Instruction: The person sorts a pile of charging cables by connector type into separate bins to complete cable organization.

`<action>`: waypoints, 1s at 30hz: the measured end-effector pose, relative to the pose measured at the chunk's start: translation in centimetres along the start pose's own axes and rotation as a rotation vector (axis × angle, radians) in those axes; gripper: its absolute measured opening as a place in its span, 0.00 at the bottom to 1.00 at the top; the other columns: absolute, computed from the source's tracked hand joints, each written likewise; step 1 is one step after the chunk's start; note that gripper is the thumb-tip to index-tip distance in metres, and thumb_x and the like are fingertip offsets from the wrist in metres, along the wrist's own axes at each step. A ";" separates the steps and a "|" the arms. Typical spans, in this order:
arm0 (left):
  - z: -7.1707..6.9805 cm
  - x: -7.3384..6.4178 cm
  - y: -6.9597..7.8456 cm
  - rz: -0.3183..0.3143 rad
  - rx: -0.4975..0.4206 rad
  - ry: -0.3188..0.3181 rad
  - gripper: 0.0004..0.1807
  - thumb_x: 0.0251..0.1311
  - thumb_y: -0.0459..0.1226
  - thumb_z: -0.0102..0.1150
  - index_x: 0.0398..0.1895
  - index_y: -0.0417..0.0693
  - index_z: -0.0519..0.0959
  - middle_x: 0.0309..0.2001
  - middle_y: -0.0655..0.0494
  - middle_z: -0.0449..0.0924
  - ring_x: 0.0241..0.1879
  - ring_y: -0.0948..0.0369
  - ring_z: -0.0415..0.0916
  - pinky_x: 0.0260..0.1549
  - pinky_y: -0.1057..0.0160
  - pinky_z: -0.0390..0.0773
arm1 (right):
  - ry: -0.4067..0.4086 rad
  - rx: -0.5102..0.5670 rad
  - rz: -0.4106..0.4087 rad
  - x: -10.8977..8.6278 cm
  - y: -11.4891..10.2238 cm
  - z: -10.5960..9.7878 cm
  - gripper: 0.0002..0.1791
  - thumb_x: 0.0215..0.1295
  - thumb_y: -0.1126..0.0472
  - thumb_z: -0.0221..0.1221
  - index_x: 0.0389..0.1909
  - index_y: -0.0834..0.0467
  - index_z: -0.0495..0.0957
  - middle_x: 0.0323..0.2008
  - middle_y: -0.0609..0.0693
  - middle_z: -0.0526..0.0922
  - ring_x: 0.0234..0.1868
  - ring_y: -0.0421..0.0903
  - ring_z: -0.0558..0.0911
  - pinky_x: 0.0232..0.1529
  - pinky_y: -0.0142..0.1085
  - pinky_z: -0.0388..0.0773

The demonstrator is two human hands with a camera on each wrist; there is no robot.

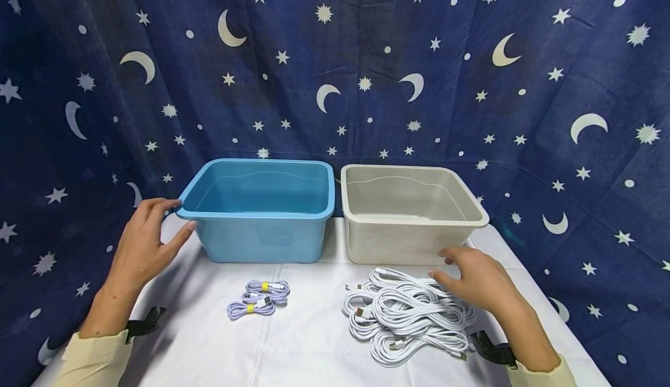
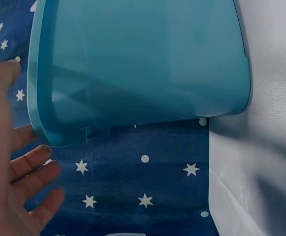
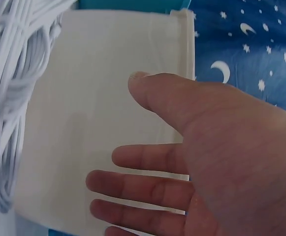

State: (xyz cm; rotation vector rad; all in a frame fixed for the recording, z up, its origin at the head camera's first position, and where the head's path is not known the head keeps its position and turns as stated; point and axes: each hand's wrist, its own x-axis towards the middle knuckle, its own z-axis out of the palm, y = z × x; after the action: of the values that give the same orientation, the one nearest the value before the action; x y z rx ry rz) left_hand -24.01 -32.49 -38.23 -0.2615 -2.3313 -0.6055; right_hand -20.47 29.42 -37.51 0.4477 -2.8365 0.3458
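Left grip (image 1: 143, 244): fingers loosely spread, thumb apart, hold of nothing; fingertips at the blue bin's left rim, contact uncertain. Right grip (image 1: 476, 276): relaxed, thumb and fingers well parted, also without a hold, poised at the right of the white cables, before the grey bin.

Curtain (image 1: 293, 84): dark blue, moons and stars, behind everything.

Bench (image 1: 309, 334): white-clothed.

Blue bin (image 1: 256, 238): upright, back left. Looks like moulded plastic; probably light, fairly stiff, a little slick. Best lifted by the turned-out rim, both ends.

Grey bin (image 1: 398, 244): just right of the blue, narrow gap. Similar make; should handle likewise.

White cables (image 1: 413, 311): loose heap of coils in front of the grey bin. Likely soft, springy, light singly, heavier together, prone to snagging. Take one coil round its gathered middle, clear of the plugs (image 1: 361, 312).

Purple cables (image 1: 262, 298): small bundles before the blue bin, well left of the heap. Yellow ties (image 1: 265, 286) round them; good pinching spots.
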 end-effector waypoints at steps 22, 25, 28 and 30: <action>2.3 0.4 1.0 0.237 -0.017 -0.003 0.25 0.62 0.38 0.74 0.61 0.42 0.82 0.62 0.38 0.79 0.67 0.37 0.71 0.66 0.28 0.61 | 0.156 -0.025 -0.267 0.9 -4.7 3.5 0.22 0.61 0.50 0.75 0.51 0.58 0.87 0.45 0.51 0.89 0.48 0.52 0.88 0.48 0.51 0.84; 2.5 0.5 1.3 0.257 -0.026 -0.003 0.23 0.63 0.37 0.72 0.62 0.43 0.82 0.63 0.37 0.80 0.67 0.36 0.72 0.66 0.29 0.61 | 0.151 -0.025 -0.275 1.2 -5.3 3.6 0.22 0.62 0.50 0.75 0.51 0.57 0.87 0.46 0.50 0.88 0.48 0.51 0.87 0.48 0.50 0.84; 2.8 0.7 1.5 0.272 -0.031 -0.015 0.21 0.67 0.36 0.69 0.62 0.44 0.82 0.61 0.39 0.82 0.66 0.37 0.73 0.68 0.30 0.61 | 0.148 -0.024 -0.288 1.6 -6.0 3.7 0.22 0.62 0.49 0.75 0.52 0.58 0.86 0.46 0.50 0.88 0.49 0.51 0.87 0.50 0.50 0.83; 3.0 0.9 1.7 0.286 -0.034 -0.028 0.19 0.69 0.36 0.68 0.61 0.44 0.83 0.56 0.41 0.84 0.63 0.38 0.74 0.68 0.31 0.61 | 0.147 -0.022 -0.305 1.8 -6.5 3.8 0.23 0.62 0.48 0.75 0.52 0.58 0.86 0.47 0.50 0.88 0.49 0.51 0.87 0.51 0.49 0.83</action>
State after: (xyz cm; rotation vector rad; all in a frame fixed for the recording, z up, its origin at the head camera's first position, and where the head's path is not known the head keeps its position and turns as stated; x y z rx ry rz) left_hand -25.79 -29.54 -38.94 -0.6097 -2.2559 -0.5013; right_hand -20.81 21.90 -39.27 0.8020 -2.5758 0.2732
